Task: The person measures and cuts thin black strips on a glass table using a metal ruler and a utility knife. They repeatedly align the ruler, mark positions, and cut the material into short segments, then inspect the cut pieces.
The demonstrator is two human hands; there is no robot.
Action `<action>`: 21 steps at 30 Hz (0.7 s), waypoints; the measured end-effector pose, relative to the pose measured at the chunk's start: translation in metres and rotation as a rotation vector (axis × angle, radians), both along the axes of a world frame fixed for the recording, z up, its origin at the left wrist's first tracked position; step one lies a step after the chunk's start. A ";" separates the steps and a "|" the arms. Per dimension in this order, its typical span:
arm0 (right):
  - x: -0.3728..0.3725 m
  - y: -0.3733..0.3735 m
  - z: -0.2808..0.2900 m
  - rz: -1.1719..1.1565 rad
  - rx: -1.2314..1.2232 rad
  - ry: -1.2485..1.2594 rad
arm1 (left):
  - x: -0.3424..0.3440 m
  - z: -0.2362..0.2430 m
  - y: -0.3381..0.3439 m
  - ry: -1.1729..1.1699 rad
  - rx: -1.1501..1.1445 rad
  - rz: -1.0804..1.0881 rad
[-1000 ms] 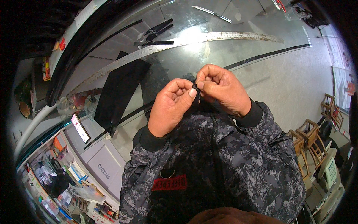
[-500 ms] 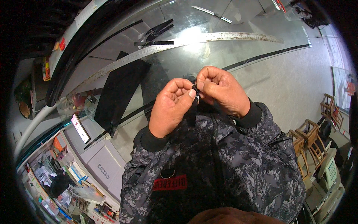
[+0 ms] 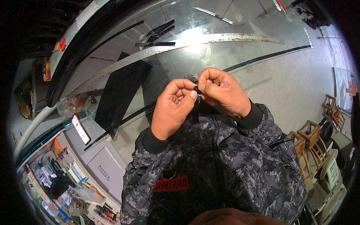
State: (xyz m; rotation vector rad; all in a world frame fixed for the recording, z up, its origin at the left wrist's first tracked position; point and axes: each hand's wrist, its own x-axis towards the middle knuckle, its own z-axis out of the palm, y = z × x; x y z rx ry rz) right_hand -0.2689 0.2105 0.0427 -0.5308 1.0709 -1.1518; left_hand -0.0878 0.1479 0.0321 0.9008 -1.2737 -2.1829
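Note:
My left hand and my right hand meet in front of my camouflage jacket, thumbs and forefingers pinched on a small black piece with a pale glint below it; its shape is mostly hidden by my fingers. Just beyond them is a glass sheet carrying a long, stained metal ruler. Black panels lie to the left of my hands, and several thin black strips rest near the ruler. A slim silver tool lies at the far side of the glass.
A phone with a lit screen lies at the left. Below it are a cardboard box and a cluttered tray of supplies. Wooden chairs stand at the right. A pale curved tube runs along the left side.
Both hands have shifted very slightly downward with the pinch kept. The small black piece between my fingertips shows a little differently, with a pale glint now below it.

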 end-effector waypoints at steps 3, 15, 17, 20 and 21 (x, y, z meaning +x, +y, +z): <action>-0.001 0.000 0.000 0.002 0.001 0.006 | -0.001 0.000 0.000 -0.020 -0.032 0.005; -0.002 0.002 -0.001 0.023 0.008 0.025 | 0.004 0.009 -0.003 -0.084 0.051 -0.013; -0.002 0.001 -0.001 0.034 0.010 0.043 | 0.003 0.009 -0.004 -0.091 0.082 -0.017; -0.004 0.001 0.000 0.053 -0.004 0.049 | 0.003 0.009 -0.004 -0.083 0.102 -0.016; -0.004 0.002 0.001 0.049 -0.033 0.069 | 0.003 0.009 -0.004 -0.086 0.105 -0.020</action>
